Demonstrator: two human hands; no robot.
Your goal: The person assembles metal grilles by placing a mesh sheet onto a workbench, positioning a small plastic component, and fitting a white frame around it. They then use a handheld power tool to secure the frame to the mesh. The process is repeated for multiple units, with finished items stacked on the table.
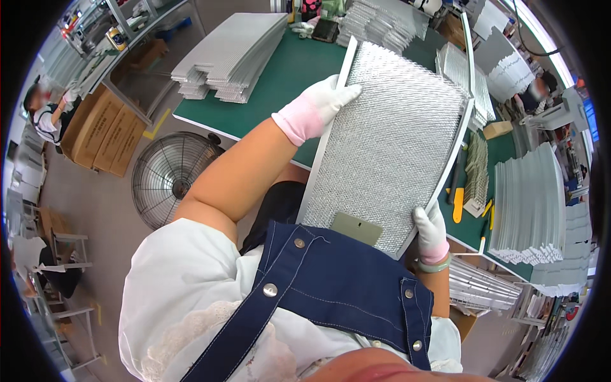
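Note:
I hold a silvery metal mesh filter panel tilted in front of my apron, over the near edge of the green table. Thin pale metal frame strips run along its long sides. From its far right corner a narrow strip juts away, and the far mesh edge shows bare. My left hand, in a white glove with a pink cuff, is closed on the left frame edge, thumb over the mesh. Low on the right edge, my gloved right hand grips the frame. A grey-green plate lies at the mesh's near end.
Stacked mesh sheets lie on the green table; more stacks stand right. A yellow-handled tool and small metal pieces lie beside the panel. A floor fan and cartons stand left. Two people work farther off.

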